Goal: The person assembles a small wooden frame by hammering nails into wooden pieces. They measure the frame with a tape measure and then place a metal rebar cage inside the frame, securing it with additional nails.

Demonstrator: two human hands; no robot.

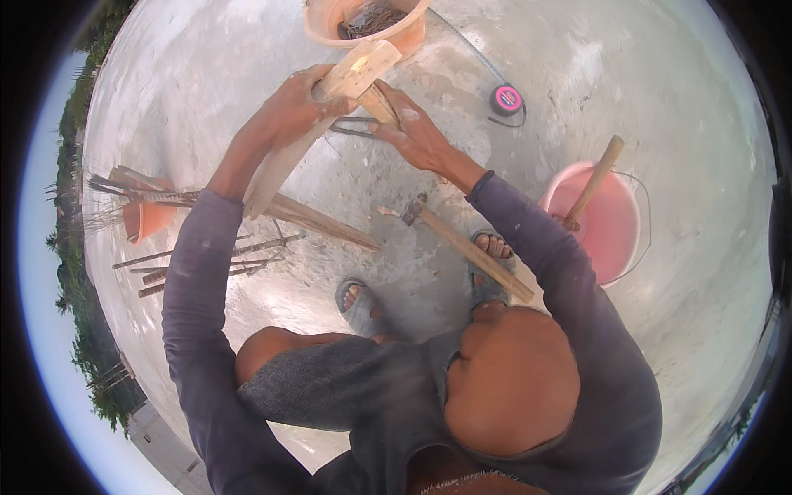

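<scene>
My left hand (299,107) is closed round a pale wooden plank (285,161) held out in front of me, its far end raised near an orange tub. My right hand (419,136) grips a shorter piece of wood (378,105) that meets the underside of the plank near that end. Just beneath the right fingers shows a dark bent metal rod (351,125); whether the fingers touch it I cannot tell. A hammer with a wooden handle (474,252) lies on the concrete beside my right foot.
The orange tub (419,37) at the far side holds thin dark pieces. A pink tape measure (506,100) lies extended beside it. On the right, a pink bucket (615,239) holds a wooden-handled tool (601,173). Leftward are a wooden board (326,223), steel bars (214,256) and an orange bucket (148,219).
</scene>
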